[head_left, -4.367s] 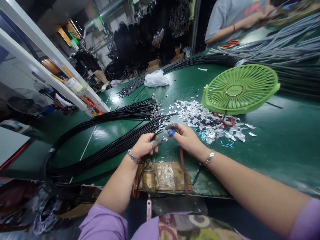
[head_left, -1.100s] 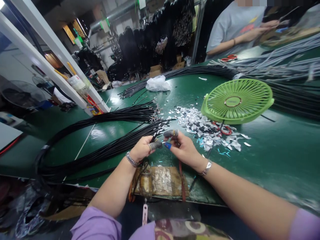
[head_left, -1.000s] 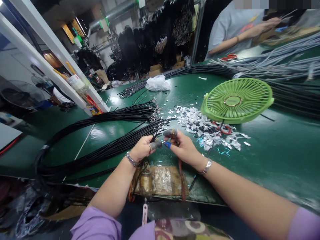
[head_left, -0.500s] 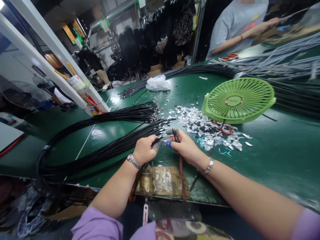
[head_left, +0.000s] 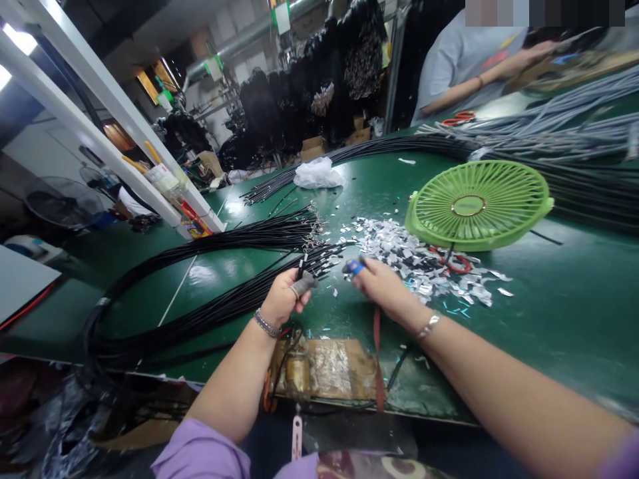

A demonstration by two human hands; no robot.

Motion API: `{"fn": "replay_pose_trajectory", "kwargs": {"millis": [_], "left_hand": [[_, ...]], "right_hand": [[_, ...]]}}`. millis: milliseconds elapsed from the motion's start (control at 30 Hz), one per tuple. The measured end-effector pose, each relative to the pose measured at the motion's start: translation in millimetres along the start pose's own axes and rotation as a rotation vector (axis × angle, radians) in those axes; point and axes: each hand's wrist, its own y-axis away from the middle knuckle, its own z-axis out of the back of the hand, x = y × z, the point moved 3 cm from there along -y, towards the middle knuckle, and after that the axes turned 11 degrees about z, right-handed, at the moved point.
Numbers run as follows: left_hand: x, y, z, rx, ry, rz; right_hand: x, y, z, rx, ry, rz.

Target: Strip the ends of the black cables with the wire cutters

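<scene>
My left hand [head_left: 283, 299] is closed in a pinch on the end of a thin black cable [head_left: 301, 265], its thumb in a grey finger cot. My right hand [head_left: 382, 286] is a little to the right, fingers curled together, with a blue cot and a grey cot on the fingertips; what it pinches is too small to make out. A red-handled tool [head_left: 378, 346] runs down from under that hand. Just beyond both hands lie bundles of black cables [head_left: 214, 266] with stripped ends [head_left: 319, 249] and a pile of silver foil scraps [head_left: 399, 249].
A green round fan [head_left: 476, 206] lies flat at the right, red scissors [head_left: 455, 263] under its edge. A worn foil-covered pad [head_left: 324, 369] sits at the table's near edge [head_left: 499, 419]. Grey cables [head_left: 549, 126] and another person [head_left: 464, 66] are at the far right; a white bag [head_left: 317, 174] lies further back.
My hands have drawn apart: the right moved right toward the foil scraps, and the left now holds the cable end upright. The view has shifted slightly.
</scene>
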Motion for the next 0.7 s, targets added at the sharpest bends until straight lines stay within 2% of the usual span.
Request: {"fn": "replay_pose_trajectory", "kwargs": {"millis": [100, 167, 267, 533, 633, 700], "left_hand": [[0.3, -1.7, 0.4, 0.014, 0.072, 0.068], [0.1, -2.2, 0.1, 0.034, 0.107, 0.085], [-0.5, -1.6, -1.8, 0.074, 0.156, 0.099], [0.0, 1.2, -8.9, 0.194, 0.156, 0.149], [0.9, 0.5, -8.5, 0.184, 0.143, 0.149], [0.7, -0.2, -7.1, 0.125, 0.108, 0.125]], "right_hand": [[11.8, 12.1, -10.7, 0.112, 0.395, 0.325], [15.5, 19.4, -17.6, 0.139, 0.516, 0.485], [15.2, 23.0, -22.6, 0.150, 0.595, 0.626], [13.1, 20.0, -26.2, 0.130, 0.680, 0.748], [14.7, 20.0, -26.4, 0.159, 0.701, 0.719], [14.8, 19.3, -25.1, 0.183, 0.696, 0.668]]}}
